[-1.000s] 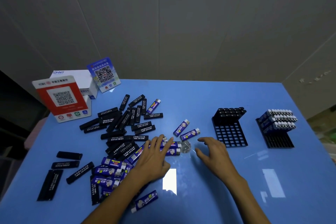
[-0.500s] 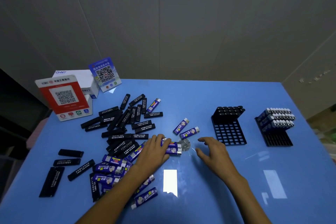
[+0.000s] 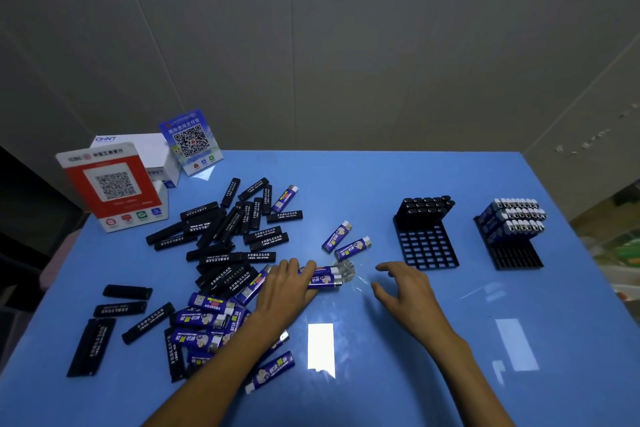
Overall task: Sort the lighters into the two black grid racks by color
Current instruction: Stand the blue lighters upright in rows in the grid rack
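Blue table: left hand grips 2 blue lighters; right hand hovers, fingers spread.

Glossy blue table with light glare, against grey panelled wall.

Bare blue table lies open between the scattered black lighters and the left grid rack; only two blue lighters lie loose in it. A clear lane separates the left grid rack from the right grid rack. The near right table area is unobstructed. QR code stands and a white box block the far left corner.
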`<state>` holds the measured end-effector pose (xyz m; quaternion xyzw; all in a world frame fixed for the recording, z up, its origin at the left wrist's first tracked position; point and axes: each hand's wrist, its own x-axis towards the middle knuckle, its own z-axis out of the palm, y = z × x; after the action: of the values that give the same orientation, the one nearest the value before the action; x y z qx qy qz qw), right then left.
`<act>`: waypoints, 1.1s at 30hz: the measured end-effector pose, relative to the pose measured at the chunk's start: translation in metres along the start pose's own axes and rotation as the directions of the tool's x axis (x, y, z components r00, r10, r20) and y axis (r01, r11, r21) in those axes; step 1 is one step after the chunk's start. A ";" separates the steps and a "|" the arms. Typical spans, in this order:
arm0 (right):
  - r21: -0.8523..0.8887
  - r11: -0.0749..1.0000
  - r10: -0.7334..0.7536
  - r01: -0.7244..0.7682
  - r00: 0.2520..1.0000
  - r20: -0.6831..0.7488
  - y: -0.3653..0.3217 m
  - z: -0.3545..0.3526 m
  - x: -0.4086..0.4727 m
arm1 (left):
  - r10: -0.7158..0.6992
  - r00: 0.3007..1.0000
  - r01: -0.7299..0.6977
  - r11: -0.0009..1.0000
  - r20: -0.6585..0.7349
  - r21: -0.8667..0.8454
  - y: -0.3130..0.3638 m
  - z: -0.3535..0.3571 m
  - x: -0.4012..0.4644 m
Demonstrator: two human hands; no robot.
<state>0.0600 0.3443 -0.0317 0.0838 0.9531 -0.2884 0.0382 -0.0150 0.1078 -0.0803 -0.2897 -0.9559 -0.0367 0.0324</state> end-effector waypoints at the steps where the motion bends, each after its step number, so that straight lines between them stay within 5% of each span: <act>1: -0.001 1.000 0.001 -0.001 1.000 0.000 0.000 0.000 -0.001 | 0.004 1.000 -0.004 1.000 0.002 -0.005 0.000 -0.001 -0.002; 16: 0.011 1.000 0.019 -0.019 1.000 -0.003 -0.005 -0.003 -0.008 | -0.070 0.984 0.079 0.996 0.165 -0.043 0.005 -0.018 0.008; 24: 0.076 0.997 0.007 -0.010 0.999 0.031 -0.014 -0.005 -0.006 | -0.093 0.986 0.129 0.949 0.135 -0.289 0.003 -0.033 0.003; 33: 0.164 0.986 0.013 -0.019 0.999 0.037 -0.022 -0.007 -0.018 | -0.171 0.972 0.232 0.788 0.159 -0.570 -0.001 -0.062 -0.020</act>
<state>0.0734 0.3275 -0.0114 0.0893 0.9245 -0.3670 0.0504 0.0034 0.0900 -0.0203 -0.1836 -0.9237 -0.3177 -0.1099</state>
